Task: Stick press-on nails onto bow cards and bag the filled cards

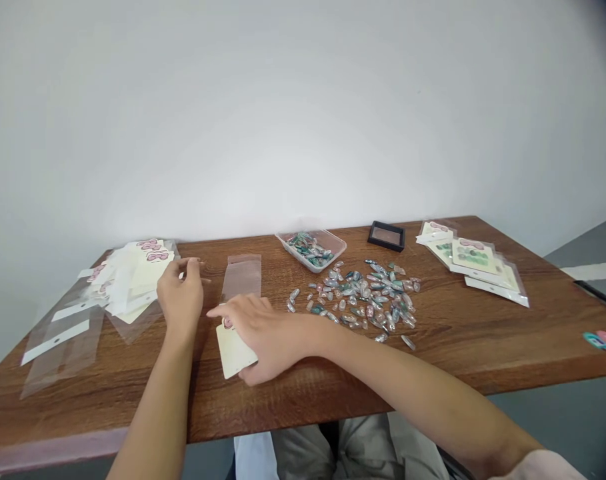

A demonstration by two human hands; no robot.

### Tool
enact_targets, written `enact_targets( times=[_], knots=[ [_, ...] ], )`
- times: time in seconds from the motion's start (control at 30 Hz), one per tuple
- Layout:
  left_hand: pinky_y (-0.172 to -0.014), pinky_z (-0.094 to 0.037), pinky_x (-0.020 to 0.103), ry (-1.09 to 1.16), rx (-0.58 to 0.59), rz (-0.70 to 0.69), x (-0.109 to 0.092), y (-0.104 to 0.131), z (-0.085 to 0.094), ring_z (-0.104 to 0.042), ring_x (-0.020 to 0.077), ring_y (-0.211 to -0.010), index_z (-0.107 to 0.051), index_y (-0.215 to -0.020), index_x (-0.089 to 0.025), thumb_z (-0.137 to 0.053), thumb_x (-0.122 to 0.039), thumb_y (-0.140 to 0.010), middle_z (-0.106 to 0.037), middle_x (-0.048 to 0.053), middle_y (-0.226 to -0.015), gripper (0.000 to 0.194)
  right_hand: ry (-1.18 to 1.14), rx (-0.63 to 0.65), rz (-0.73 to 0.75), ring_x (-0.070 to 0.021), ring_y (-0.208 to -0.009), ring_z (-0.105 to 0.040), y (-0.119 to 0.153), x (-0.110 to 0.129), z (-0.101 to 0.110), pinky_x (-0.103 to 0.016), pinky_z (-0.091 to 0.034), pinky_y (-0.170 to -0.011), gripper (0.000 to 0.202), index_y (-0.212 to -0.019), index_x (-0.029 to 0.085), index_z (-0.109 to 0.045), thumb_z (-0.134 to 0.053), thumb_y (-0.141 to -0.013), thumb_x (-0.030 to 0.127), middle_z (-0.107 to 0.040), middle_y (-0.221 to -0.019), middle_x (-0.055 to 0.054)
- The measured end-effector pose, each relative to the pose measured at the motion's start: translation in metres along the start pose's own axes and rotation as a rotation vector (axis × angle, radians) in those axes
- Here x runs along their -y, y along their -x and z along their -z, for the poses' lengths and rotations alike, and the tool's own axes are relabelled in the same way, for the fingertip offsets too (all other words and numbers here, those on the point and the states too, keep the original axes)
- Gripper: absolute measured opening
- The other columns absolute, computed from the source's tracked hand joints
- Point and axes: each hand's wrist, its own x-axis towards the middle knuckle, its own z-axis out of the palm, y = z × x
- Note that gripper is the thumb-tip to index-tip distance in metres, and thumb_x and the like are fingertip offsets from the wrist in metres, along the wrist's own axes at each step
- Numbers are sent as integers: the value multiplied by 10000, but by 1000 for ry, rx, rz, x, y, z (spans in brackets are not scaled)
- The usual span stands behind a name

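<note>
My right hand (267, 337) reaches over a cream card (235, 353) with a pink bow print at its top. The card pokes out between the hand and the table, and the index finger stretches left across its upper end. Just beyond lies a clear plastic sleeve (243, 277), partly covered by that hand. My left hand (181, 293) is raised beside the pile of cards, its thumb and fingers bent together in a pinch; whatever it may hold is too small to make out. The pile of bow-printed cards (150, 277) rests on clear bags at the left.
Loose press-on nails (367, 293) are spread mid-table. More fill a clear plastic tray (339, 245) behind them, near a small black frame (387, 236). Bagged cards with green nails (475, 260) overlap at the right. Clear bags (65, 353) lie at the left edge.
</note>
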Motion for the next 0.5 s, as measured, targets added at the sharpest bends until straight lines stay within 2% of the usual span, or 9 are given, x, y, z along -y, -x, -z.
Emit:
enact_targets(
  times=[0.07,0.17,0.33,0.5],
  knots=[
    [-599,-528,313,104,61,16,0,1,-3,-678,177,-604,-624,-946,-206,-495,-431,-874,-728,66,-1051,269,18,-59,-55,-351,-1249,-397,8,-3,11,-549,-373,-1029,923,-1485,153,-192,-731,-750,292,-409,-1364,-195],
    [-489,-480,256,188,111,36,-1,3,-8,-657,145,-549,-631,-927,-192,-538,-426,-848,-725,58,-1007,264,91,-50,-108,-366,-1269,-393,14,-12,17,-562,-370,-1033,969,-1498,118,-195,-769,-746,330,-402,-1403,-219],
    [-457,-440,229,224,105,43,-1,3,-7,-640,126,-527,-643,-930,-185,-569,-420,-832,-723,45,-940,265,133,29,-65,-369,-1367,-343,10,-25,-1,-554,-300,-1105,1018,-1492,123,-263,-810,-702,456,-413,-1459,-222],
    [-477,-443,240,218,90,38,-1,2,-5,-643,126,-530,-642,-964,-183,-561,-415,-841,-723,45,-951,275,247,13,-159,-443,-1499,29,0,-29,-14,-673,-32,-1150,1181,-1520,99,-238,-797,-627,633,-35,-1610,-318]
  ],
)
